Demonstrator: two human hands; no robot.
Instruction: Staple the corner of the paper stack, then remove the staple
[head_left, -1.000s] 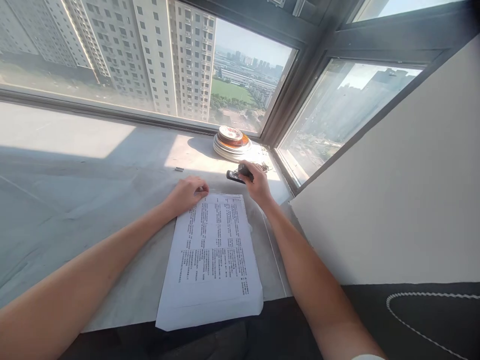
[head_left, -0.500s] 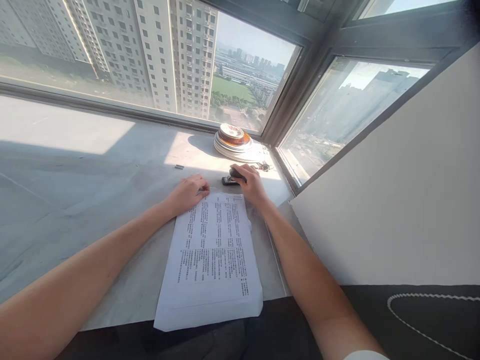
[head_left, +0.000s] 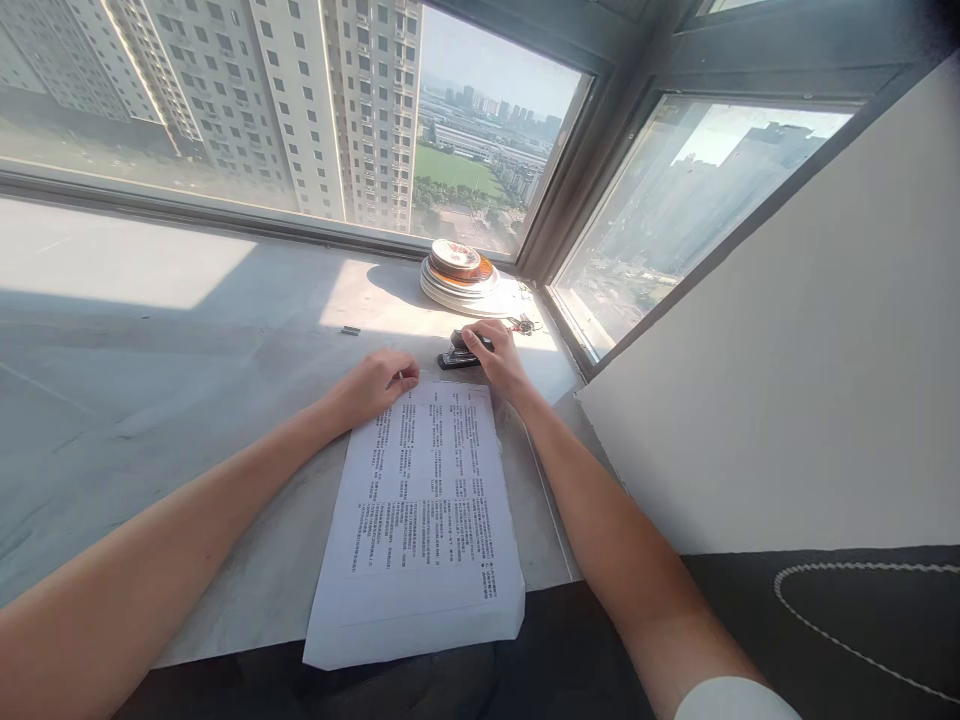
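Note:
A stack of printed paper (head_left: 420, 510) lies lengthwise before me, its near end reaching past the edge of the ledge. My left hand (head_left: 382, 385) is closed at the far left corner of the stack, thumb and curled fingers on the paper's edge. Just beyond the far right corner, my right hand (head_left: 495, 352) grips a black stapler (head_left: 456, 357) from its right side. The stapler's base rests on the ledge, apart from the paper, and its upper arm stands raised above the base. My fingers cover its right end.
A short strip of staples (head_left: 350, 330) lies on the pale ledge (head_left: 247, 370) to the left. Stacked round spools or plates (head_left: 459, 278) stand in the window corner, with a small keyring-like bundle (head_left: 523, 325) beside them. A white wall (head_left: 787, 350) slopes along the right.
My right hand has shifted slightly, and the stapler now shows more of its side and its raised upper arm. My left hand stays at the paper's corner. The camera view has shifted slightly.

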